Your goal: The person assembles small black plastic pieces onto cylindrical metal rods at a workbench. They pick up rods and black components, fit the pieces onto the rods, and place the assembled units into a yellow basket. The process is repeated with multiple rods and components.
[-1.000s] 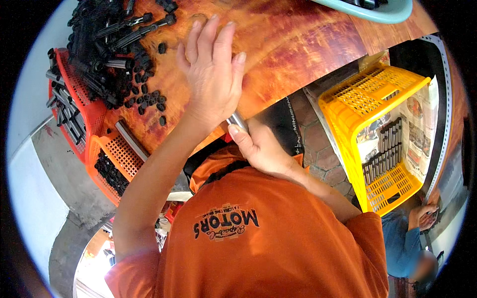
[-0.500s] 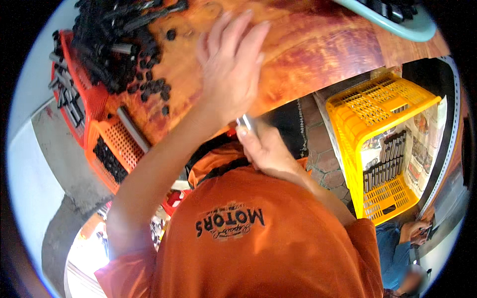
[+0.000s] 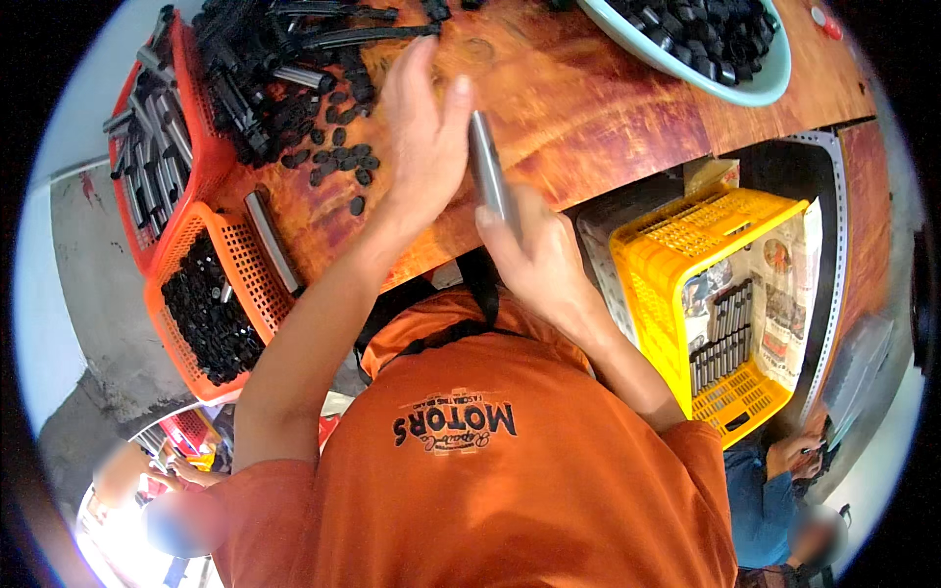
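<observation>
My right hand is wrapped round the lower end of a grey metal tube, which points up and slightly left over the table edge. To its left, my left hand is raised over the wooden table, fingers stretched and thumb apart, a little blurred. The left thumb is close to the tube's upper end, with a small gap between them. Left of that hand lie scattered small black caps. Behind them is a heap of long black parts with a few bare metal tubes.
At left stand a red basket of metal tubes and an orange basket of small black pieces. A loose tube lies beside them. A yellow crate holds stacked tubes at right. A light-blue basin holds black parts. Other people sit at both lower corners.
The tube has come up into fuller view in my right hand. My left hand has drawn apart from it, to the left. The whole view has shifted, showing more of the basin and baskets.
</observation>
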`<action>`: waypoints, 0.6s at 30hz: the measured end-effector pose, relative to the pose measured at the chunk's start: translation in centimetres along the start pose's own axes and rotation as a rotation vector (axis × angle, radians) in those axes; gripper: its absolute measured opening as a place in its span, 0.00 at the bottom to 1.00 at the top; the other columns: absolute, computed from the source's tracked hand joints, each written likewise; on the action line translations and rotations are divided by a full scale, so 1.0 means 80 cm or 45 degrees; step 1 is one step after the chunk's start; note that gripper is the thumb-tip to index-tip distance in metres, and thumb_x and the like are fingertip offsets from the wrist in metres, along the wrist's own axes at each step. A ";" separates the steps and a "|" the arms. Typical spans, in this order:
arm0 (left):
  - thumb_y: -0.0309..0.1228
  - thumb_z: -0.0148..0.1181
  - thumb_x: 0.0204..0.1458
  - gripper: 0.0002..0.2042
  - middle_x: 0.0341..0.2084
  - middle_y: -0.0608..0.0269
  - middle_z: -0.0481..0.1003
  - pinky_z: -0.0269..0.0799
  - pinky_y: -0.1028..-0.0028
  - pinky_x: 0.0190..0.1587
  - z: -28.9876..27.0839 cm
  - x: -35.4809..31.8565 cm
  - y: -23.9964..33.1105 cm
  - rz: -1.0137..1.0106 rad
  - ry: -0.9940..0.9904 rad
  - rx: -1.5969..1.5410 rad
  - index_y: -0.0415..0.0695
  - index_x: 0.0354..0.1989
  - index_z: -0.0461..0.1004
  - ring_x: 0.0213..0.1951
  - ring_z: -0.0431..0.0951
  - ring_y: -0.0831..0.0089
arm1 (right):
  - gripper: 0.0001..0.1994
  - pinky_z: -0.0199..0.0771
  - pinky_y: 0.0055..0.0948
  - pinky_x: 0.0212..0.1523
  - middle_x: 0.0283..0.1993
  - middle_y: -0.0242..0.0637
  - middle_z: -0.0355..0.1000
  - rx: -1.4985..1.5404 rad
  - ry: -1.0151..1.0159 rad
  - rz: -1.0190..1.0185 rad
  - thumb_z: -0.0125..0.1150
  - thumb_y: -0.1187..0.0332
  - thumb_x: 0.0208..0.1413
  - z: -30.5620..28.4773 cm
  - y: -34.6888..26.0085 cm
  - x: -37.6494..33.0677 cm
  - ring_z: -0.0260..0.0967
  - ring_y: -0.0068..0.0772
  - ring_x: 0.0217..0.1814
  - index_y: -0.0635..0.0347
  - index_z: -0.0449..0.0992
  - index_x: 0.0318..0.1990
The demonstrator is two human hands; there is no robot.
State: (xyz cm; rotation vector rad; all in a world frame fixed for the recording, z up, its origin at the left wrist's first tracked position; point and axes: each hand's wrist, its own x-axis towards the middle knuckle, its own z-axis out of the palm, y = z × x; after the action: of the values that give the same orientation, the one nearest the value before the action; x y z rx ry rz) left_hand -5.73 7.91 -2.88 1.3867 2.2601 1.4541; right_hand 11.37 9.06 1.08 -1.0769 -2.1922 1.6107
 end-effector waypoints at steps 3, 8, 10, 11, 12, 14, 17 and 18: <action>0.38 0.49 0.63 0.25 0.57 0.52 0.63 0.57 0.70 0.61 -0.034 -0.030 0.027 -0.446 0.124 -0.454 0.36 0.63 0.56 0.57 0.63 0.68 | 0.17 0.71 0.53 0.29 0.22 0.58 0.70 -0.233 0.113 -0.207 0.54 0.59 0.58 0.016 0.000 0.013 0.71 0.64 0.28 0.68 0.64 0.38; 0.38 0.54 0.61 0.17 0.31 0.64 0.74 0.69 0.77 0.36 -0.075 -0.065 0.037 -0.945 0.054 -0.942 0.40 0.52 0.65 0.32 0.71 0.80 | 0.22 0.74 0.48 0.30 0.36 0.57 0.71 -0.357 -0.030 -0.503 0.58 0.56 0.56 0.040 -0.016 0.021 0.72 0.60 0.31 0.68 0.66 0.46; 0.38 0.54 0.61 0.15 0.28 0.65 0.74 0.70 0.79 0.28 -0.099 -0.075 0.034 -0.955 0.233 -1.092 0.42 0.49 0.66 0.27 0.71 0.82 | 0.24 0.73 0.45 0.32 0.41 0.50 0.70 -0.648 0.094 -0.498 0.63 0.59 0.53 0.013 -0.009 0.021 0.72 0.55 0.36 0.64 0.65 0.52; 0.37 0.54 0.60 0.15 0.26 0.66 0.74 0.67 0.81 0.20 -0.115 -0.081 0.028 -1.011 0.273 -1.073 0.42 0.50 0.67 0.20 0.69 0.83 | 0.27 0.72 0.44 0.35 0.44 0.44 0.70 -0.826 0.122 -0.404 0.67 0.63 0.50 -0.001 -0.006 0.019 0.72 0.50 0.39 0.60 0.65 0.57; 0.37 0.54 0.60 0.13 0.25 0.65 0.74 0.68 0.80 0.21 -0.133 -0.089 0.027 -1.050 0.250 -1.113 0.42 0.48 0.68 0.20 0.70 0.82 | 0.25 0.72 0.42 0.33 0.39 0.43 0.69 -0.806 0.110 -0.333 0.66 0.63 0.50 -0.007 0.010 0.022 0.71 0.49 0.37 0.59 0.67 0.55; 0.37 0.54 0.60 0.12 0.25 0.64 0.74 0.68 0.80 0.20 -0.154 -0.102 0.025 -1.090 0.224 -1.180 0.42 0.45 0.68 0.20 0.70 0.82 | 0.19 0.72 0.41 0.33 0.38 0.44 0.70 -0.927 0.031 -0.442 0.64 0.66 0.52 -0.006 0.013 0.029 0.71 0.50 0.36 0.60 0.70 0.51; 0.37 0.54 0.60 0.14 0.25 0.63 0.74 0.68 0.81 0.20 -0.165 -0.124 0.020 -1.125 0.242 -1.171 0.40 0.46 0.68 0.20 0.70 0.82 | 0.13 0.72 0.41 0.33 0.37 0.45 0.70 -0.923 -0.023 -0.613 0.62 0.68 0.54 0.016 0.004 0.062 0.71 0.51 0.36 0.59 0.72 0.45; 0.37 0.54 0.60 0.14 0.25 0.63 0.74 0.68 0.81 0.20 -0.169 -0.128 0.019 -1.142 0.247 -1.180 0.39 0.47 0.68 0.20 0.70 0.82 | 0.12 0.72 0.41 0.33 0.37 0.45 0.70 -0.937 -0.018 -0.625 0.62 0.68 0.54 0.025 -0.001 0.079 0.71 0.51 0.36 0.59 0.72 0.44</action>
State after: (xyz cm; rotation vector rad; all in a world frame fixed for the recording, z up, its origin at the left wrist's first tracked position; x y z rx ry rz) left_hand -5.98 -8.43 1.88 -0.0417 1.4894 1.8414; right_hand 5.71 11.73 -1.11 -0.5593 -2.8389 0.6125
